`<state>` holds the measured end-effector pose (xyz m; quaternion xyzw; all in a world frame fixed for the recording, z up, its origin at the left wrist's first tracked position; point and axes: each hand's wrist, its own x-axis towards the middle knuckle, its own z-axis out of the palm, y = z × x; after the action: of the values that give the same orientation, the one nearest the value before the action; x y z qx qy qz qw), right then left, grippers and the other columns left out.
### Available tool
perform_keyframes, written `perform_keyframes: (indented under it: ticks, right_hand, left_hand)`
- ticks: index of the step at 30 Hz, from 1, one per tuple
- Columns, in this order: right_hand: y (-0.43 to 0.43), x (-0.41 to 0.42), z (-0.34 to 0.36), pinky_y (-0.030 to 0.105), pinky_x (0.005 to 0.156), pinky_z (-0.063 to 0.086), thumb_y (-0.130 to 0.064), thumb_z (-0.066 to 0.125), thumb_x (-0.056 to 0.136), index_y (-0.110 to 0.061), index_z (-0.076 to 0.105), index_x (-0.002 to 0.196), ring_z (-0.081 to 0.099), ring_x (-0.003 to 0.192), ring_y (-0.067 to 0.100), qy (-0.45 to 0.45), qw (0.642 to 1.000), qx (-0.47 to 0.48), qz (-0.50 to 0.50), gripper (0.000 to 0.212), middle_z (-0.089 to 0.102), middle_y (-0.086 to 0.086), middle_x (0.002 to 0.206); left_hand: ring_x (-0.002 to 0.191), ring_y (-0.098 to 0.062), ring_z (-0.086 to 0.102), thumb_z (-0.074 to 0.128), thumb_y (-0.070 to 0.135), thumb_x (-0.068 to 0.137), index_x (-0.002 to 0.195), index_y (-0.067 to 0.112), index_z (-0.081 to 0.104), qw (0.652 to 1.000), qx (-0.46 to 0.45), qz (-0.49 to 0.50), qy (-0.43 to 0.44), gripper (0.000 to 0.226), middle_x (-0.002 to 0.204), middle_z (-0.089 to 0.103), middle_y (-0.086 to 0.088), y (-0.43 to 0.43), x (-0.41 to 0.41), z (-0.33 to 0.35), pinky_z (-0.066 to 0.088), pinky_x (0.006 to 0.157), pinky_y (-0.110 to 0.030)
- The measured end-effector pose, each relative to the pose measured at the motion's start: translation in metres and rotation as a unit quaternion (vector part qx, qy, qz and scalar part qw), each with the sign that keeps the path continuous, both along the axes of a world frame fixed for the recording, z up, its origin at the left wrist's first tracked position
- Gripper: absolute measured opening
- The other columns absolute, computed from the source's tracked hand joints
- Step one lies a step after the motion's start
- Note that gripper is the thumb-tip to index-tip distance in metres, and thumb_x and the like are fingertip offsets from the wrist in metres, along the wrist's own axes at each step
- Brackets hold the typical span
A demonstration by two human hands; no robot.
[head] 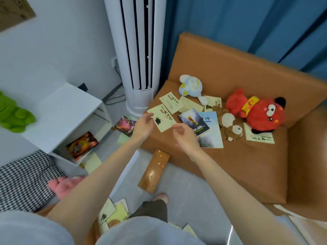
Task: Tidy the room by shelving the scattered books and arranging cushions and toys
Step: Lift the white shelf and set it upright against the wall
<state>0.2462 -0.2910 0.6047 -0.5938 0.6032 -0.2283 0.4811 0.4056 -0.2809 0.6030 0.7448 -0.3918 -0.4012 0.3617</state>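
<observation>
Orange sofa point(247, 165) seat strewn with books and plush toys; a white shelf cube point(70, 110) stands on the floor to the left.

Risk: the books lie overlapped near the seat's front corner. If the cream booklet point(164, 119) is dragged rather than lifted, the second booklet point(170, 102) touching its far edge may be shifted, or either may be tipped over the edge onto the floor. So thin a cover, if pinched from one side only, may bend and slip. The dark paperback point(194, 122) just beside the right hand may be knocked.

Pose: both bare forearms are extended forward over the seat's edge.
- The left hand point(142, 127) is held at the cream booklet's left corner, fingers apart and relaxed; contact cannot be told.
- The right hand point(185, 138) is held at its near right corner, fingers loosely curled, nothing gripped.
</observation>
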Motion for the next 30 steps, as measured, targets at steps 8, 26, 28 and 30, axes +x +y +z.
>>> perform_keyframes:
  ticks: [8, 26, 28, 30]
  right_hand:
    - [-0.1, 0.06, 0.004, 0.047, 0.093, 0.05, -0.009, 0.05, 0.094, -0.022, 0.06, 0.108, 0.059, 0.104, 0.019, -0.018, 0.995, 0.004, 0.101, 0.022, 0.056, -0.016, 0.094]
    - [-0.168, 0.225, -0.014, 0.042, 0.08, 0.058, -0.013, 0.05, 0.097, -0.021, 0.058, 0.11, 0.06, 0.086, 0.019, -0.045, 0.915, 0.134, 0.378, 0.017, 0.061, 0.005, 0.109]
    - [-0.164, 0.246, -0.016, 0.043, 0.082, 0.057, -0.011, 0.051, 0.097, -0.019, 0.058, 0.112, 0.057, 0.081, 0.017, -0.056, 0.905, 0.181, 0.381, 0.018, 0.06, 0.007, 0.1]
    - [-0.161, 0.261, -0.015, 0.041, 0.081, 0.057, -0.008, 0.053, 0.096, -0.016, 0.057, 0.113, 0.056, 0.082, 0.017, -0.074, 0.892, 0.243, 0.373, 0.02, 0.059, 0.007, 0.1]
  left_hand:
    - [0.104, -0.022, 0.059, 0.044, 0.015, 0.097, 0.131, 0.014, 0.051, 0.991, 0.019, 0.128, 0.038, 0.035, 0.126, 0.059, -0.009, -0.057, 0.063, -0.004, 0.049, 0.095, -0.046]
    - [0.088, -0.016, 0.058, 0.042, 0.01, 0.097, 0.13, 0.012, 0.051, 0.883, 0.003, 0.468, 0.033, 0.035, 0.111, 0.06, -0.004, -0.004, 0.131, 0.0, 0.049, 0.079, -0.033]
    - [0.08, -0.012, 0.056, 0.041, 0.009, 0.097, 0.132, 0.011, 0.05, 0.859, -0.013, 0.509, 0.061, 0.036, 0.097, 0.06, 0.002, 0.003, 0.138, -0.003, 0.048, 0.076, -0.033]
    - [0.08, -0.011, 0.055, 0.041, 0.009, 0.098, 0.135, 0.011, 0.048, 0.832, -0.028, 0.542, 0.115, 0.037, 0.097, 0.06, 0.001, 0.007, 0.147, -0.006, 0.049, 0.079, -0.032]
